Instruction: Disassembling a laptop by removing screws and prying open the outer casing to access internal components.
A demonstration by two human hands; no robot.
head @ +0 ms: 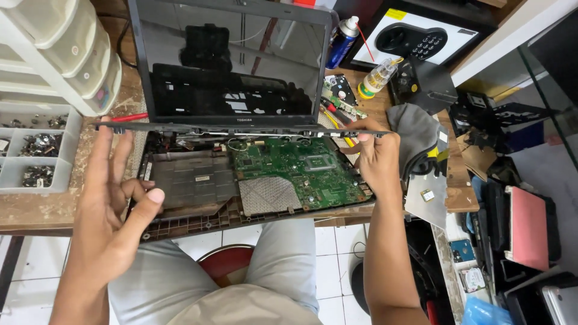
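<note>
An opened laptop lies on the wooden bench, its dark screen (235, 66) upright. The base (192, 180) is uncovered and shows a green motherboard (301, 171). Above it, the thin black top cover (241, 128) is raised and seen edge-on across the hinge line. My right hand (379, 159) grips the cover's right end. My left hand (111, 204) has its palm towards me and its fingers spread, with the fingertips against the cover's left end.
A white plastic drawer unit (60, 48) and a parts tray of screws (36, 150) stand at the left. A spray can (343, 39), a small bottle (378, 77) and a grey cloth (418, 135) sit at the right. Laptop parts (527, 225) are piled on the floor.
</note>
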